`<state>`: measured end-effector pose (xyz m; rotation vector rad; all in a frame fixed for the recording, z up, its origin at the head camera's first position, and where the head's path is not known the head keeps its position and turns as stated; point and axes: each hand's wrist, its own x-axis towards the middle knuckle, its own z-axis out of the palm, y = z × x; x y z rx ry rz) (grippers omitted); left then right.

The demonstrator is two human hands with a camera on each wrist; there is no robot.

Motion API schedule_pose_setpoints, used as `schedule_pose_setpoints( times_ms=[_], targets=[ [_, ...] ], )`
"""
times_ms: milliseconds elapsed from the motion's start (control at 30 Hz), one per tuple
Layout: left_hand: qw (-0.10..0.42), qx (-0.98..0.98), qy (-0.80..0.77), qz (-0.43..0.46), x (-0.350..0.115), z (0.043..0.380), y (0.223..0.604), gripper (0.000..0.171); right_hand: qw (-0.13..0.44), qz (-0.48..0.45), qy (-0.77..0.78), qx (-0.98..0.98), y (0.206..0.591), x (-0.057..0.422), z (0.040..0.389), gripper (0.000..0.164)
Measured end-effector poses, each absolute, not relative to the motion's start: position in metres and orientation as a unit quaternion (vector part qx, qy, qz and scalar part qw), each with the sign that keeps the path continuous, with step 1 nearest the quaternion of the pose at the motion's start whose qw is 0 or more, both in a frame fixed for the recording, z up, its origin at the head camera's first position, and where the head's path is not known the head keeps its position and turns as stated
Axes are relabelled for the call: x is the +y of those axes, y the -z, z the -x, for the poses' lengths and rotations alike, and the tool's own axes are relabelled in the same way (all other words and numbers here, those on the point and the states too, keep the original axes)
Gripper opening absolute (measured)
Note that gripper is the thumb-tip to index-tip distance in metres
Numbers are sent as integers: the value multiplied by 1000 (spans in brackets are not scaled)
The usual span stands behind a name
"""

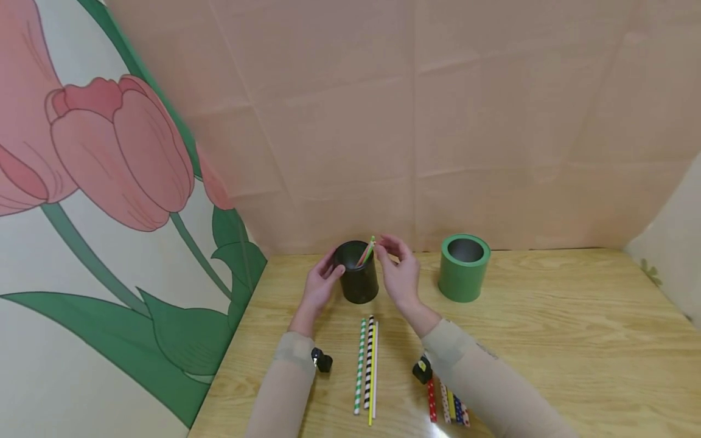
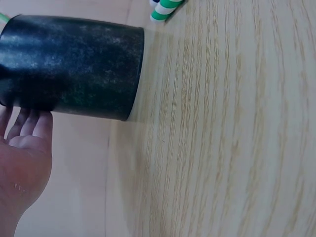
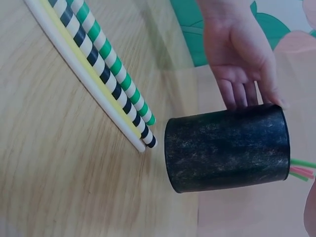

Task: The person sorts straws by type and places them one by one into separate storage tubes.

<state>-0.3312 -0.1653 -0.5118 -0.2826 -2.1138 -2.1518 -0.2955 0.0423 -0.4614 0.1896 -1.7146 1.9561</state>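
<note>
In the head view my left hand (image 1: 320,286) holds a black cylindrical cup (image 1: 358,286), thumb at the rim and fingers round its far side. Pink and green straws (image 1: 367,252) lean inside the cup, their tops poking out toward the right. My right hand (image 1: 402,274) has its thumb and index finger drawn together at those tops, seemingly pinching them; the exact contact is hard to see. The left wrist view shows the cup's scuffed side (image 2: 74,64) against the left hand (image 2: 24,158). Only part of the right hand (image 3: 311,212) enters the right wrist view.
Below the cup lie a green-striped straw (image 1: 359,368), a black-striped straw (image 1: 369,365), a yellow straw (image 1: 373,383) and a white straw (image 1: 375,365). Patterned straws (image 1: 449,404) lie partly under the right forearm. A green cup (image 1: 464,271) stands to the right.
</note>
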Motion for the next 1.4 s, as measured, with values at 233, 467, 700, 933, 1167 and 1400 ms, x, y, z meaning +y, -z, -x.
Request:
schedule_pose_setpoints(
  times_ms=[233,467,700,933,1167,1400],
  targets=[
    [57,-700,705,98,-164,334,513,61,219,-36,-731,-645,472,52,283,30],
    [60,-696,710,93,-165,335,512,60,98,-25,-719,-688,489,55,267,41],
    [65,-697,707,94,-163,334,511,61,6,-26,-691,-722,505,60,241,46],
    [67,-693,711,98,-161,336,513,62,-27,-4,-673,-739,516,65,226,43],
    [68,-696,708,101,-161,335,513,61,-50,1,-651,-757,525,69,218,48],
    [63,-697,708,101,-160,333,511,61,-75,6,-633,-771,537,71,214,48]
  ],
)
